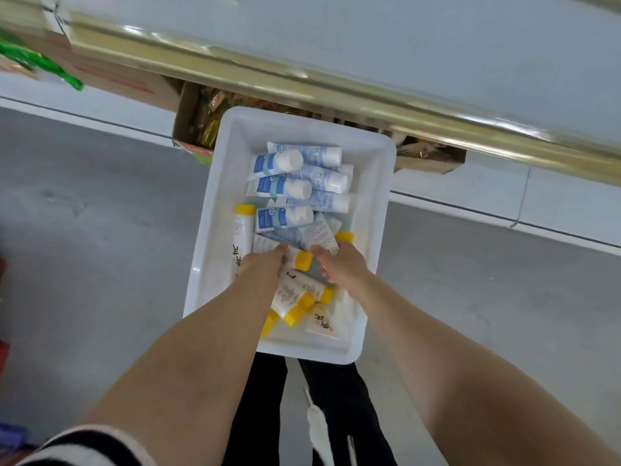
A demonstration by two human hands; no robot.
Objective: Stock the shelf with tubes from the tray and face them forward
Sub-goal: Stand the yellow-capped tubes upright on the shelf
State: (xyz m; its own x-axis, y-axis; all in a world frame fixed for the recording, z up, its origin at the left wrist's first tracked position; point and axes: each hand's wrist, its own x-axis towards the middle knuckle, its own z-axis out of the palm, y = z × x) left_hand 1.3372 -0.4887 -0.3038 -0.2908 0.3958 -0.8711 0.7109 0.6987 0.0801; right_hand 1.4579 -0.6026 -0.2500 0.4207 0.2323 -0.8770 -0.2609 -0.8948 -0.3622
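**Both hands inside the tray of tubes**

A white tray [215, 183] stands low in front of the person, under the edge of a shelf [336, 85] with a shiny gold front strip. The tray holds all the tubes that can be seen. In its far half lie the blue and white tubes [285, 188], piled on each other, most with the white cap to the right. In the near half lie the white tubes with yellow caps [295, 297], crossing one another in a loose heap.

Both hands reach into the middle of the tray, close together but not touching. The left hand [265, 264] has its fingertips down on a white tube with small print. The right hand [342, 267] has its thumb at the flat end of a pale blue tube. I cannot tell whether either hand really grips a tube or only touches it.

Behind the tray, below the shelf, an open cardboard box [188, 126] is partly hidden. The floor [84, 230] is grey. Black trousers [336, 398] show under the near edge of the tray.
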